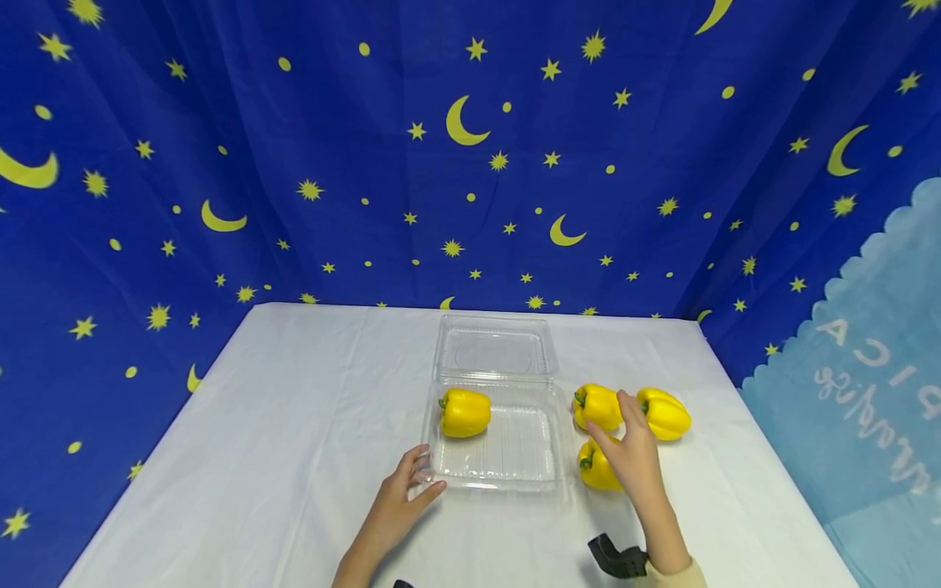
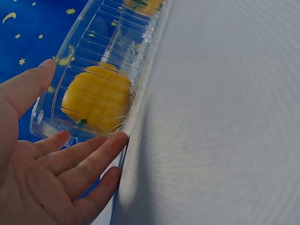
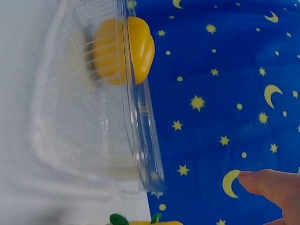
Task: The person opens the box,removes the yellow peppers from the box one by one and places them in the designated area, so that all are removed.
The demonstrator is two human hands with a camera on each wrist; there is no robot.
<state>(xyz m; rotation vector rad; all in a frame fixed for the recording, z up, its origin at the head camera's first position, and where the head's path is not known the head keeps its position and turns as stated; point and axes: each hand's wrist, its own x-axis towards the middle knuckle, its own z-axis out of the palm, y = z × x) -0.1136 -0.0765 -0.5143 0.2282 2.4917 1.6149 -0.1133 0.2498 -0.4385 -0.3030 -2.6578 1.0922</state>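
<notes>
A clear plastic clamshell container (image 1: 524, 441) lies unfolded, its lid (image 1: 494, 349) spread out at the back. One yellow bell pepper (image 1: 466, 413) rests on its side at the left of the base. My left hand (image 1: 395, 508) is at the base's front left corner, fingers extended; in the left wrist view, thumb and fingers (image 2: 89, 171) flank that corner. Over the loose peppers to the right is my right hand (image 1: 636, 457), thumb and fingers spread, nothing held. Nearest its fingertips is the back pepper (image 1: 595, 407); a front pepper (image 1: 599, 467) is partly covered by the hand.
Another yellow pepper (image 1: 665, 414) lies farther right. White cloth covers the table (image 1: 294, 425). A blue star-and-moon curtain (image 1: 382, 163) stands behind and at the sides, with a light blue cloth (image 1: 875, 367) at the right. A black strap mount (image 1: 617, 558) is on the right wrist.
</notes>
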